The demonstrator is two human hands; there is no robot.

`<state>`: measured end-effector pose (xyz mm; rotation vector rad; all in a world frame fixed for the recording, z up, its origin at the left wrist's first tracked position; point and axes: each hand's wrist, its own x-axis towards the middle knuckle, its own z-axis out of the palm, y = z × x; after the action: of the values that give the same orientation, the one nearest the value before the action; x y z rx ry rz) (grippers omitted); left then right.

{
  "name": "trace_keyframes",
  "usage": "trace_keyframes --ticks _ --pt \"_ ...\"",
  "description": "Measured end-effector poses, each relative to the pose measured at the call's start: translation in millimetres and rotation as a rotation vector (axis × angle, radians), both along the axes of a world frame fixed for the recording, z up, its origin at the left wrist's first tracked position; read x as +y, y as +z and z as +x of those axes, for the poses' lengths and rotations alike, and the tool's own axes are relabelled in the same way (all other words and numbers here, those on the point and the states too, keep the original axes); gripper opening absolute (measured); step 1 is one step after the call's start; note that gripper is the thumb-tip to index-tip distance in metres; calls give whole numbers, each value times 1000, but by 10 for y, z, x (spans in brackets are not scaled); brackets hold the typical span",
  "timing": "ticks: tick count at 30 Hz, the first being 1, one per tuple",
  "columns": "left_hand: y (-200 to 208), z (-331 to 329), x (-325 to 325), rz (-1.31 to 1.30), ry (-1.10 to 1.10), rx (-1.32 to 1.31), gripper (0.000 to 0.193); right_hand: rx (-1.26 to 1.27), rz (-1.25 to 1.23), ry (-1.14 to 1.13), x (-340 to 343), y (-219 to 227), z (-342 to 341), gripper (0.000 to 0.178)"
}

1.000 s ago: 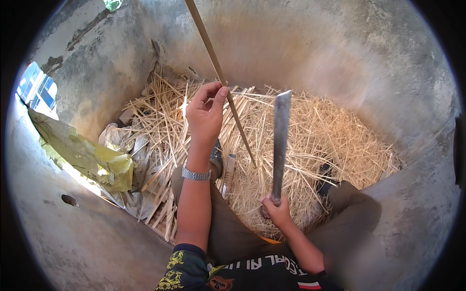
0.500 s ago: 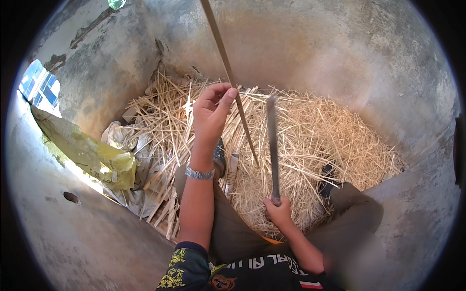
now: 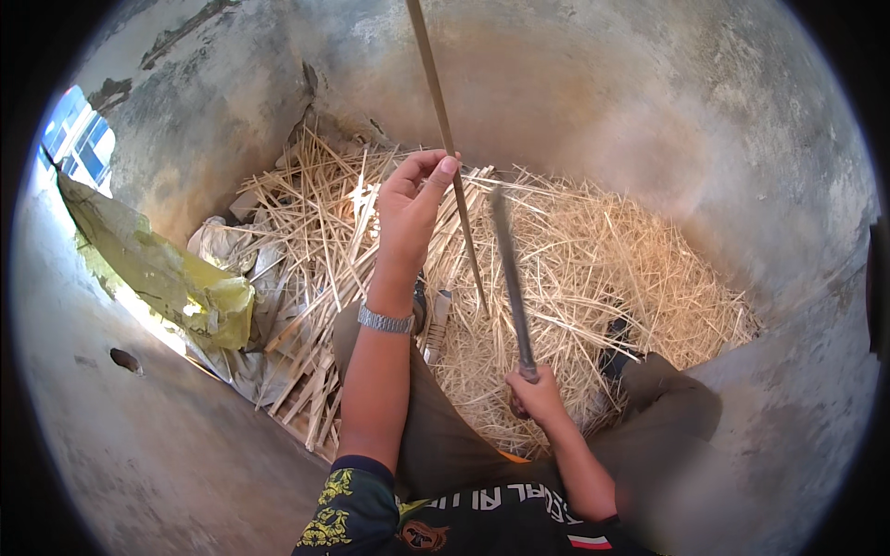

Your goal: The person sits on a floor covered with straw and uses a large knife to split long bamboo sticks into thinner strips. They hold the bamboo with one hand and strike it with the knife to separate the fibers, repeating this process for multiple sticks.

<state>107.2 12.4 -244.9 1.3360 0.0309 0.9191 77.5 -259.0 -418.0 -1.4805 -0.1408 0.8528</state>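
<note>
My left hand [image 3: 411, 208], with a metal watch on its wrist, pinches a long thin bamboo strip [image 3: 434, 79] between thumb and fingers. The strip stands nearly upright, leaning a little, and its upper end runs out of the picture. Its lower end hangs over the heap of shavings. In my right hand [image 3: 538, 397] is the handle of a long dark machete [image 3: 512, 273], closed in my fingers. The blade points up and away, just right of the strip, and is a little blurred near its tip. A gap shows between blade and strip.
Pale bamboo shavings [image 3: 593, 269] heap up between my legs, with split sticks [image 3: 315, 213] on the left. Curved concrete walls [image 3: 593, 83] close around me. A torn yellow sheet [image 3: 204, 296] hangs at a bright opening on the left. A dark shoe [image 3: 614, 347] shows at the right.
The machete's tip has swung left, closer to the bamboo strip. My left hand has shifted slightly right and up, still pinching the strip. The whole view has moved a little.
</note>
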Motion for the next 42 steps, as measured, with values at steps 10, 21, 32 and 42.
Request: trace_keyframes --ticks 10,21,32,42 --pt "14 -29 16 0 50 51 25 -340 -118 -103 -84 -103 57 28" --pt "-38 -4 32 50 125 11 24 -391 -382 -55 -23 -170 38 31" --pt "-72 55 7 168 227 32 18 67 -267 26 68 -154 24 32" --pt "-43 25 -11 165 113 43 18 -22 -29 -71 88 -27 -20 32"
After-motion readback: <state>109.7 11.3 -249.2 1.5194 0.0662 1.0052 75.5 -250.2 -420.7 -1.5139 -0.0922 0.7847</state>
